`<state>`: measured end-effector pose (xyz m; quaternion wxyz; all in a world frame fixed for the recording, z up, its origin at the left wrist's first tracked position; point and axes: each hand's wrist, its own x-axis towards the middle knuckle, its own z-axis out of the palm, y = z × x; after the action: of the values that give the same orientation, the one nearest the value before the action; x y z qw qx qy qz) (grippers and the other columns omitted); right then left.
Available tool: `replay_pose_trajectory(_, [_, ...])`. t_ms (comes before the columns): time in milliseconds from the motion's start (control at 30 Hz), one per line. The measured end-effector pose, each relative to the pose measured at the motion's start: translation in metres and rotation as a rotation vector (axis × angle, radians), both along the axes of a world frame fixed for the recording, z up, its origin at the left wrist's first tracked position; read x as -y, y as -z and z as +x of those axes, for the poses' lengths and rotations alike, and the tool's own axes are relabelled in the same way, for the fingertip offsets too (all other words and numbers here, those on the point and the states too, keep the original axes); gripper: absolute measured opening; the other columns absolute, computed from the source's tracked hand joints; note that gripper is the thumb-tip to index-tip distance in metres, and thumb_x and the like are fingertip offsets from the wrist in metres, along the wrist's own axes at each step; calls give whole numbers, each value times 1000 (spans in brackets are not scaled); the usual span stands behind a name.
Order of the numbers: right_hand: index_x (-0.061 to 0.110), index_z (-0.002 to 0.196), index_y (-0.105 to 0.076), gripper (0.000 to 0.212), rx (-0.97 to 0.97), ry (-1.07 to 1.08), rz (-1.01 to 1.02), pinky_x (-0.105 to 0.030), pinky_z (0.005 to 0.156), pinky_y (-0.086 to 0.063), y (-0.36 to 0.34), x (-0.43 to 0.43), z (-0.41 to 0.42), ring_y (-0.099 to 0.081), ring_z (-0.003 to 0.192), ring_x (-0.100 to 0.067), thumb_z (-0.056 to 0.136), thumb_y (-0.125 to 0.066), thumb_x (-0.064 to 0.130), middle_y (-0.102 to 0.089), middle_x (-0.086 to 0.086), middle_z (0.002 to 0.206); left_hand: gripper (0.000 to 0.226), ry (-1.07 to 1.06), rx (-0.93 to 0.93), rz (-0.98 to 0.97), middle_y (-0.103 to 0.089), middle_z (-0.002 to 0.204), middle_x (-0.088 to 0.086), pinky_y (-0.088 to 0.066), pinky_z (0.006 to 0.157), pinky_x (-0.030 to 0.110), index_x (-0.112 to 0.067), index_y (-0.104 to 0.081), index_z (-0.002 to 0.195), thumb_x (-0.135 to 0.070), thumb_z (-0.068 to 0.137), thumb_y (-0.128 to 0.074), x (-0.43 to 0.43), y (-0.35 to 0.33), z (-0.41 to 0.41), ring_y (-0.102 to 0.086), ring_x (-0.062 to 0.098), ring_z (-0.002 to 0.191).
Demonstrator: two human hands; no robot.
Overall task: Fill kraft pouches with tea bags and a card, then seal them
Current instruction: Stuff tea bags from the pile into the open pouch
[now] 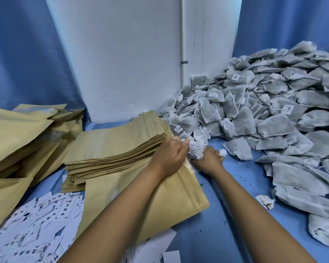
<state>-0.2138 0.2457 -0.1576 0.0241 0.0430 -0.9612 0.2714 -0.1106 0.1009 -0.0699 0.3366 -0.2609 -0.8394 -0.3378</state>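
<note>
A kraft pouch point(165, 202) lies flat in front of me with its open mouth toward the tea bags. My left hand point(169, 154) grips the pouch's top edge at the mouth. My right hand point(209, 160) is closed on a bunch of white tea bags point(196, 149) right at that mouth, touching my left hand. A large heap of grey-white tea bags point(264, 111) fills the right side. A stack of flat empty pouches point(118, 147) sits just left of my left hand. Printed cards point(40, 224) lie scattered at the lower left.
A pile of bulging kraft pouches point(17, 141) sits at the far left. White wall panels and blue curtains stand close behind. The table point(217, 215) is blue, with tea crumbs and one torn tea bag point(265, 201) on it.
</note>
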Motion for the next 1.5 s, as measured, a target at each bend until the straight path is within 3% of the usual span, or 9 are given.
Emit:
replay_pose_trajectory(100, [25,104,-62,29,-81,77,-351,-33,85,-46,-8,-9,9,-55,105,-28,76,-62,35,-62,-5,104,45,12,-2,24,-26,45,-1,-15,53,24,-19,-33,51,-14,94,-42,3,1,2,-23,9,46])
replay_pose_trajectory(200, [11,98,-65,21,25,-54,-1437,-21,63,-53,-18,-22,28,-68,83,-22,77,-67,10,-72,-4,86,50,0,60,67,-29,43,6,-24,50,33,-12,-34,47,-33,93,-33,9,2,2,-29,16,43])
replay_pose_trajectory(300, [6,100,-68,36,384,-375,-1988,-40,88,-54,-31,-35,44,-69,94,-24,66,-73,16,-72,-10,97,61,-17,87,83,-39,45,18,-27,51,36,2,-41,46,-39,90,-30,12,6,0,-37,25,43])
replay_pose_trajectory(567, [2,114,-64,54,905,-667,-1363,-41,96,-49,-43,-8,84,-64,102,-26,62,-78,4,-65,-16,113,48,-126,-195,38,-40,42,14,-20,51,26,-2,-41,46,-18,91,-37,16,-4,15,-37,22,41])
replay_pose_trajectory(900, [-5,127,-52,32,449,-503,46,-42,96,-42,-84,46,109,-52,107,-27,99,-41,7,-52,-26,130,51,-12,-254,-77,-48,44,13,-40,55,32,1,-51,47,-17,93,-36,24,-27,36,-44,26,40])
replay_pose_trajectory(1133, [3,96,-59,7,628,-841,-597,-36,80,-55,-131,17,109,-65,78,-17,93,-55,7,-69,-4,80,48,-26,-311,49,-37,41,15,-22,52,27,1,-40,45,-13,90,-38,44,-47,45,-34,22,43])
replay_pose_trajectory(1333, [-3,80,-68,29,-105,-957,-1336,-25,86,-43,-133,60,144,-64,83,-18,93,-42,-8,-55,-2,69,44,156,-354,-73,-32,43,7,-29,50,31,-4,-41,45,-11,89,-40,-10,-64,55,-29,17,46])
replay_pose_trajectory(1400, [23,87,-54,51,31,-983,-1293,0,89,-32,-121,55,147,-43,71,18,92,-26,-20,-34,16,66,48,181,-294,-215,-43,44,15,-40,50,34,1,-47,46,-16,91,-37,-10,-60,55,-40,26,42])
replay_pose_trajectory(1500, [-25,117,-43,27,120,-590,-1086,-1,80,-40,-97,56,114,-61,91,7,92,-33,-19,-58,-15,95,51,98,-303,-312,-45,41,17,-46,46,37,1,-49,43,-17,90,-39,16,-69,55,-45,27,38])
